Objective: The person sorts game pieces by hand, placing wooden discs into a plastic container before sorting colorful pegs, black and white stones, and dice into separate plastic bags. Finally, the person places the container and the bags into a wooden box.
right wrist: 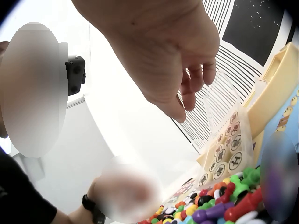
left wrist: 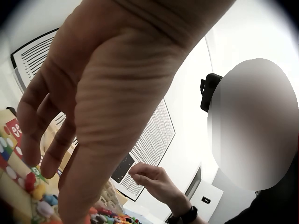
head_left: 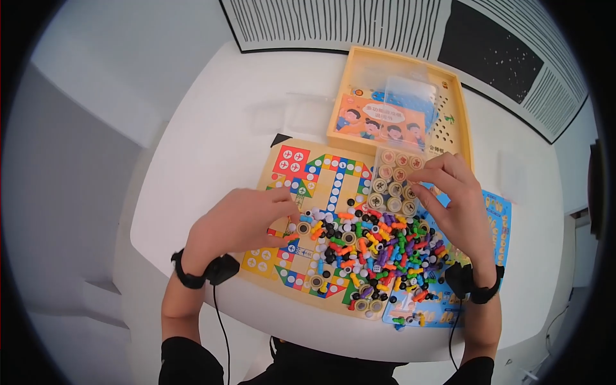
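Observation:
My left hand (head_left: pixel 240 221) hovers over the left part of a colourful game board (head_left: pixel 298 160), its fingers spread and bent down above small pieces near a wooden disc (head_left: pixel 303 228). In the left wrist view the thumb and fingers of this hand (left wrist: pixel 103 102) stand apart with nothing seen between them. Beside a clear plastic box (head_left: pixel 375 168) holding rows of wooden discs (head_left: pixel 394 204), my right hand (head_left: pixel 452 205) has its thumb and index tips at the box's right side. The right wrist view shows no piece in the right hand (right wrist: pixel 163 60), its fingers loosely bent above the box.
A heap of coloured pegs and beads (head_left: pixel 385 250) covers the board's right part and a blue printed sheet (head_left: pixel 504 224). Behind stands a wooden tray (head_left: pixel 465 96) with an orange booklet (head_left: pixel 385 122) in it. Clear lids (head_left: pixel 308 112) lie on the white table (head_left: pixel 192 154).

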